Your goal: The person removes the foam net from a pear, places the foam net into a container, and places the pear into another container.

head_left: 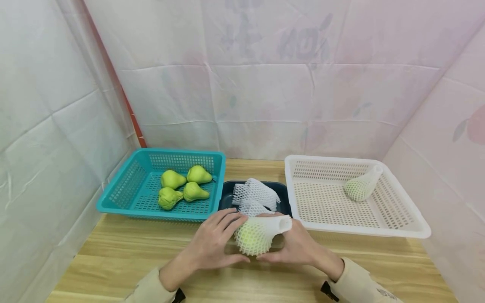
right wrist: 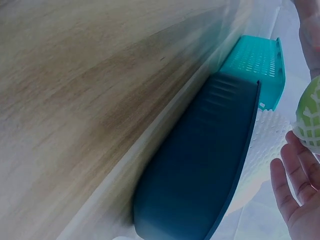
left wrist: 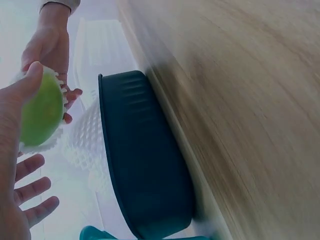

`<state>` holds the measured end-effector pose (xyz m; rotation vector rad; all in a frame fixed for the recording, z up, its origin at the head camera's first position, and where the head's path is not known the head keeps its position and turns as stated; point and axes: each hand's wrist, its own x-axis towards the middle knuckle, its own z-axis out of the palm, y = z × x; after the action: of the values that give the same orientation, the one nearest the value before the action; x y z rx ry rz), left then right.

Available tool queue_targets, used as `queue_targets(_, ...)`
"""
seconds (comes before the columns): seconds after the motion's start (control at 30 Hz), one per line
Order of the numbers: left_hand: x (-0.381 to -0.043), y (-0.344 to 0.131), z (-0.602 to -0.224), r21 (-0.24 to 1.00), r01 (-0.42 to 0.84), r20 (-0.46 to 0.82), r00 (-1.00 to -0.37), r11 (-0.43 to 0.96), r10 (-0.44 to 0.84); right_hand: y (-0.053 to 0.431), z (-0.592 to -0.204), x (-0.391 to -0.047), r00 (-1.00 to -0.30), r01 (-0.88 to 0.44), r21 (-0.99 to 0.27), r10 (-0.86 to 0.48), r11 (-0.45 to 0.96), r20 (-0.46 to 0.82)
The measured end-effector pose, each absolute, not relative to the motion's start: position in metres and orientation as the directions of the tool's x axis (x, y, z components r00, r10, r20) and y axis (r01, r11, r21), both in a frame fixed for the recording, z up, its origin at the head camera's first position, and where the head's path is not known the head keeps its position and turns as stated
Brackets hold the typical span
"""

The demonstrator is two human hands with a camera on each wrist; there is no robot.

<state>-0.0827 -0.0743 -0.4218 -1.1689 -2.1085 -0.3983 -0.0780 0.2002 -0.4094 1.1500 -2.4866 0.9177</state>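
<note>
A green pear in a white foam net sleeve (head_left: 251,237) is between my two hands, over the table in front of the dark tray. Its sleeve's narrow neck points right in the head view, while the left wrist view shows the pear's bare green base (left wrist: 44,112). My left hand (head_left: 214,240) holds the pear's left side, thumb low and fingertips at the top; its other fingers are spread. From the right, my right hand (head_left: 299,246) grips it with the thumb below, its fingers partly hidden behind the net. More empty foam nets (head_left: 257,194) lie in the dark tray (head_left: 226,194).
At left, a teal basket (head_left: 125,206) holds several bare green pears (head_left: 173,179). A white basket (head_left: 356,229) at right contains one netted pear (head_left: 360,187). Printed cloth (head_left: 257,97) hangs behind and at both sides of the wooden table (head_left: 125,252).
</note>
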Motion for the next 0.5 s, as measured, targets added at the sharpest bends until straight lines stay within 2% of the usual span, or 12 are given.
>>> queue_targets(0.5, -0.087, -0.061, -0.425, -0.036, 0.832, 0.765, -0.334, 0.554, 0.551, 0.191, -0.414, -0.077, -0.690, -0.719, -0.541, -0.546, 0.436, 0.475)
